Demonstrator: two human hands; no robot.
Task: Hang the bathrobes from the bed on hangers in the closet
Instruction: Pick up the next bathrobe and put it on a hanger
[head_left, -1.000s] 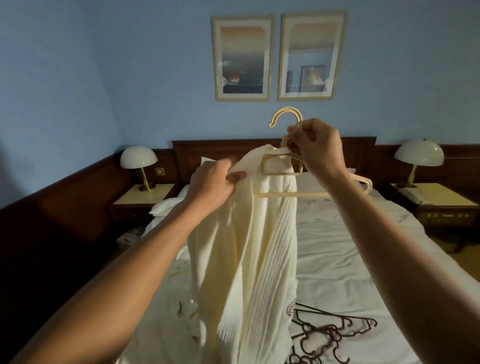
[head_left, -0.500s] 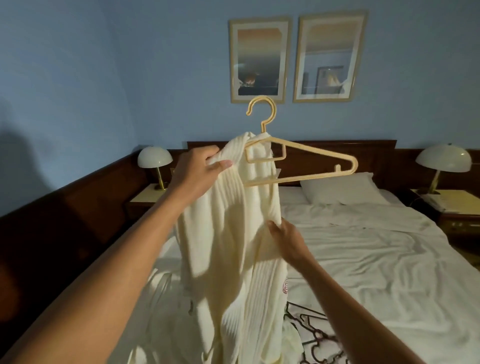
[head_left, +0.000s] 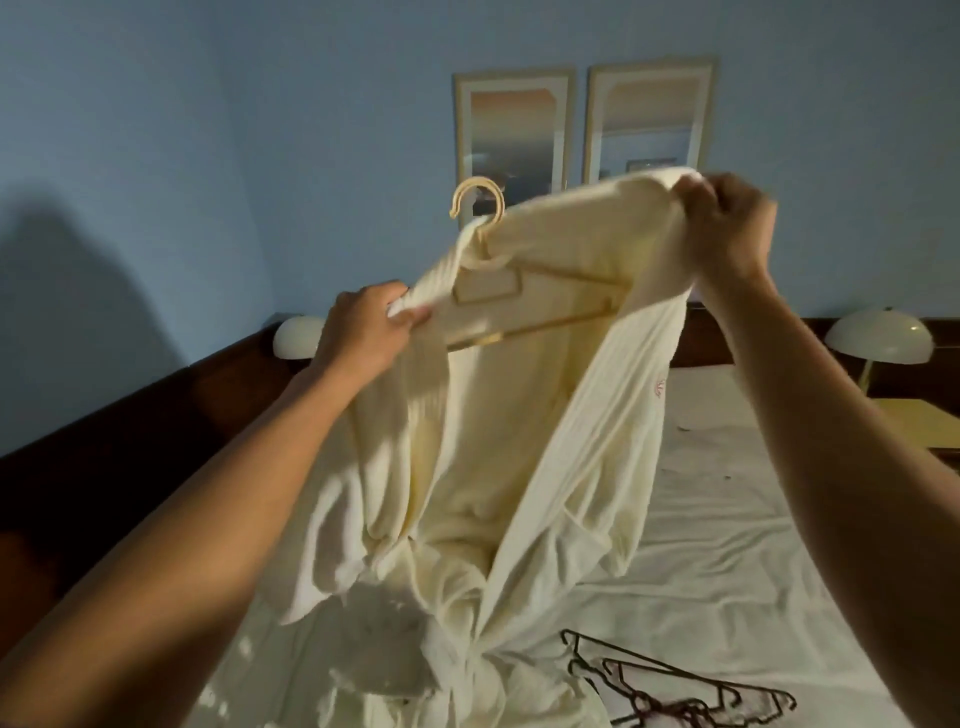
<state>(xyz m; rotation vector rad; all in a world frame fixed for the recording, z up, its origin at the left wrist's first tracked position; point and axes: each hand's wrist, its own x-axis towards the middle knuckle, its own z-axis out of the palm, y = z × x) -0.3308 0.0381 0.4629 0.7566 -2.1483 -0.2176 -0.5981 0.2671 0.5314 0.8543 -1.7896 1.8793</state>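
A cream-white bathrobe (head_left: 498, 447) hangs spread open in front of me, draped over a yellow plastic hanger (head_left: 480, 200) whose hook sticks up above the collar. My left hand (head_left: 363, 338) grips the robe's left shoulder together with the hanger's end. Up at the right, my right hand (head_left: 727, 228) holds the robe's other shoulder, pulling it over the hanger's right arm. The hanger's bar shows through the opening. The robe's lower part trails down onto the bed (head_left: 727, 545).
Several dark wire hangers (head_left: 670, 691) lie on the white sheet at the lower right. More white cloth (head_left: 374, 675) is heaped on the bed below the robe. Bedside lamps (head_left: 878, 338) stand at both sides of a dark wooden headboard; two framed pictures (head_left: 514, 130) hang on the blue wall.
My right hand left the robe's front edge low down and rose to the right, pulling the right shoulder over the hanger. The robe now spreads wide. The view tilted and shifted.
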